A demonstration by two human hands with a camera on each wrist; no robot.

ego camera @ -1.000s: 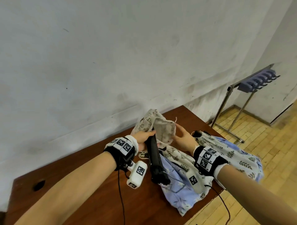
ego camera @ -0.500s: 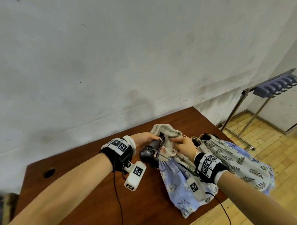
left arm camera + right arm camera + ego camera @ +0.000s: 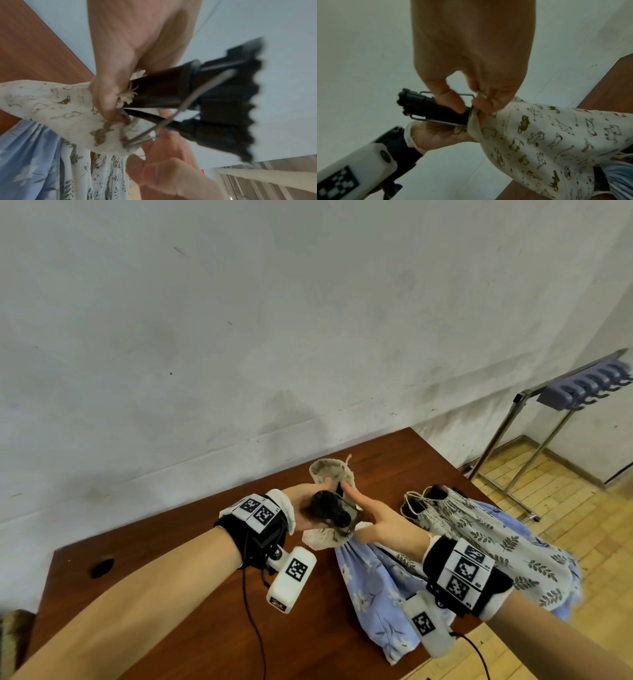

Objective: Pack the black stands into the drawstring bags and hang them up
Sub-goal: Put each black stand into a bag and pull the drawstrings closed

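Note:
My left hand (image 3: 305, 510) grips the black stand (image 3: 330, 508) together with the rim of a cream animal-print drawstring bag (image 3: 329, 474), above the brown table (image 3: 171, 559). The stand's shaft is inside the bag and its knobbed head (image 3: 409, 101) sticks out towards me. My right hand (image 3: 373, 517) reaches in from the right. Its thumb presses the stand (image 3: 435, 108) and its fingers pinch the bag's rim (image 3: 476, 121). In the left wrist view, the fingers (image 3: 106, 97) curl over cloth (image 3: 51, 105) and stand (image 3: 163, 90).
A leaf-print bag (image 3: 496, 529) lies on the table's right side with a dark stand end (image 3: 435, 491) at its gathered mouth. A blue floral bag (image 3: 373, 587) lies under it. A metal rack with purple hooks (image 3: 589, 385) stands on the floor at right. The table has a hole (image 3: 101, 566).
The stand, which hung head-down from my left hand, has been turned and slid shaft-first into the cream bag. My right hand moved from the bag's mouth onto the stand and rim.

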